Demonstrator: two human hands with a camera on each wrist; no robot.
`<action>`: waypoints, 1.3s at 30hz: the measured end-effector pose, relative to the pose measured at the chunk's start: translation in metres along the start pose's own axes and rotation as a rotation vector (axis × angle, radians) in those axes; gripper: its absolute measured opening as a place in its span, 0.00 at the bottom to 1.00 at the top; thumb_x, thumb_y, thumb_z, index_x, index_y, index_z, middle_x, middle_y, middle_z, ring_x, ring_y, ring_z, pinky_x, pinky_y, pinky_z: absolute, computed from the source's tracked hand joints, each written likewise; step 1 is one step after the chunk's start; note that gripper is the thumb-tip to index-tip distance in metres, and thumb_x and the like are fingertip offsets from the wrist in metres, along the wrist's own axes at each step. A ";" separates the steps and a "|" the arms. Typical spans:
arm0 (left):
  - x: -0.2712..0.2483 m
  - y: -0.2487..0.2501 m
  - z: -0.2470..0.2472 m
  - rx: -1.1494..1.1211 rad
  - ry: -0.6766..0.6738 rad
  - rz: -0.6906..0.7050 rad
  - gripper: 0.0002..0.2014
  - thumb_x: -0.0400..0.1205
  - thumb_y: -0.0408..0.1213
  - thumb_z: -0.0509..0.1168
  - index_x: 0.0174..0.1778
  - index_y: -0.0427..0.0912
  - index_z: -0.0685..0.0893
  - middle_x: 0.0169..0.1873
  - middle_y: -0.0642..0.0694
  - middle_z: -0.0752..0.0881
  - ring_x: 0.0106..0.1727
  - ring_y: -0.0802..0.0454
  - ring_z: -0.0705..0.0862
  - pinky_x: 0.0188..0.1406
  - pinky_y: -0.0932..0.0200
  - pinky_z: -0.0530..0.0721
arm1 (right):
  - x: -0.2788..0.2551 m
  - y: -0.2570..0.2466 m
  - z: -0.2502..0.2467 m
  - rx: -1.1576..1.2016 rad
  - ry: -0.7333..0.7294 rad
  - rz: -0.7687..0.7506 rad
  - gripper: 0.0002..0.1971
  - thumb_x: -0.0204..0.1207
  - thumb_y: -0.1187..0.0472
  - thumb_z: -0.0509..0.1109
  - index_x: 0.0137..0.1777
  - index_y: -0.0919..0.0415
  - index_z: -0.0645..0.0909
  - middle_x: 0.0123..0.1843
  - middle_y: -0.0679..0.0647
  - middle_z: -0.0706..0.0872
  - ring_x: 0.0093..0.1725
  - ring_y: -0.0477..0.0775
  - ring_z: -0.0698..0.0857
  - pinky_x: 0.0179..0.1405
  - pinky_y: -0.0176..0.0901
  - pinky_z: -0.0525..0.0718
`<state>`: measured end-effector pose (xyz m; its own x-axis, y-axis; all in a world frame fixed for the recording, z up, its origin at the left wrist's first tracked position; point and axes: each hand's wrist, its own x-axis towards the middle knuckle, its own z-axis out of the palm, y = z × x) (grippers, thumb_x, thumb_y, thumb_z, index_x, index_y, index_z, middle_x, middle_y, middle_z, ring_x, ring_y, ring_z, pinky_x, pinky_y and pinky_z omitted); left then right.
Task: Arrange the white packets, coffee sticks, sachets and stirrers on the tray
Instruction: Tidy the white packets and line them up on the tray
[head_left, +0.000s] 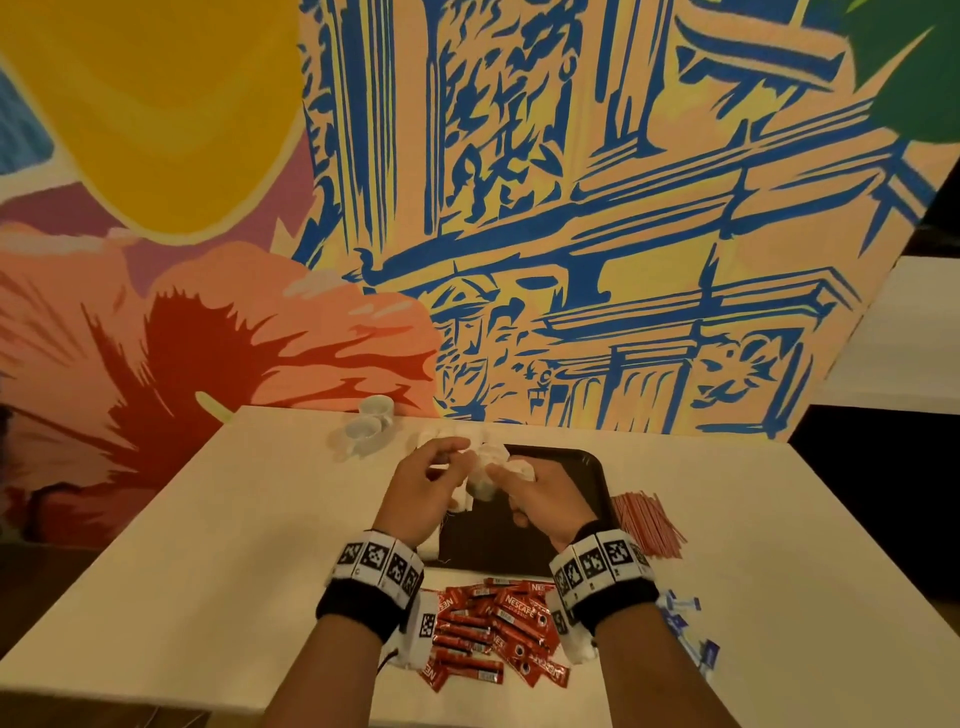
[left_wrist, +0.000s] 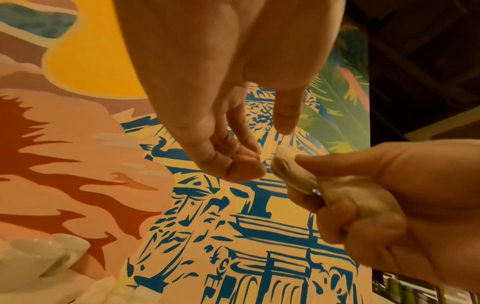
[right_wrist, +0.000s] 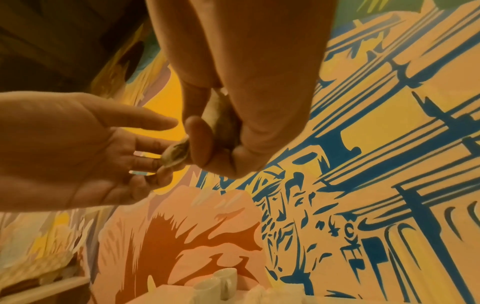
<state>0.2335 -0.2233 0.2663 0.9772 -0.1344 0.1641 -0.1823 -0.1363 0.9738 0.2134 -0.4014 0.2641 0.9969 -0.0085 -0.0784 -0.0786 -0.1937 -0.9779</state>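
**White packets gathered over a largely bare tray**

A bunch of white packets (head_left: 485, 475) is held above the dark tray (head_left: 582, 462), gripped in the curled fingers of the right hand (head_left: 540, 496). The left hand (head_left: 426, 480) is kept loosely spread, its fingertips meeting the end of the bunch. Most of the work is judged undone: the coffee sticks (head_left: 498, 631), the red stirrers (head_left: 647, 525) and the blue sachets (head_left: 685, 626) are left lying on the bench (head_left: 234, 545), outside the tray.

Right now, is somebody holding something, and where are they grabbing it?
Yes. The right hand grips a bunch of white packets around their middle, ends poking out past the thumb. The left hand is open beside them, holding nothing.
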 end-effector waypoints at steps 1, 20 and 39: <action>0.001 0.002 -0.001 0.009 -0.042 -0.010 0.06 0.85 0.40 0.69 0.56 0.51 0.88 0.49 0.46 0.89 0.45 0.53 0.87 0.33 0.61 0.85 | -0.001 -0.001 0.000 -0.041 -0.031 -0.018 0.14 0.85 0.50 0.71 0.44 0.60 0.86 0.28 0.48 0.76 0.28 0.46 0.73 0.28 0.40 0.73; 0.044 0.008 -0.022 0.209 -0.357 0.006 0.05 0.81 0.36 0.74 0.51 0.44 0.93 0.41 0.37 0.91 0.35 0.57 0.85 0.34 0.64 0.84 | 0.012 0.018 -0.005 -0.088 -0.108 -0.023 0.11 0.81 0.53 0.77 0.55 0.60 0.90 0.34 0.50 0.82 0.29 0.45 0.74 0.28 0.37 0.71; 0.149 -0.076 -0.012 0.758 -0.338 -0.052 0.03 0.79 0.40 0.75 0.47 0.47 0.92 0.45 0.51 0.90 0.47 0.55 0.86 0.55 0.55 0.85 | 0.063 0.081 -0.016 0.129 -0.014 0.463 0.12 0.83 0.51 0.72 0.59 0.58 0.87 0.48 0.55 0.86 0.39 0.51 0.82 0.40 0.45 0.81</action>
<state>0.3946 -0.2214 0.2183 0.9232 -0.3807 -0.0526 -0.2793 -0.7587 0.5885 0.2703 -0.4333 0.1835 0.8568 -0.0515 -0.5131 -0.5153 -0.0491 -0.8556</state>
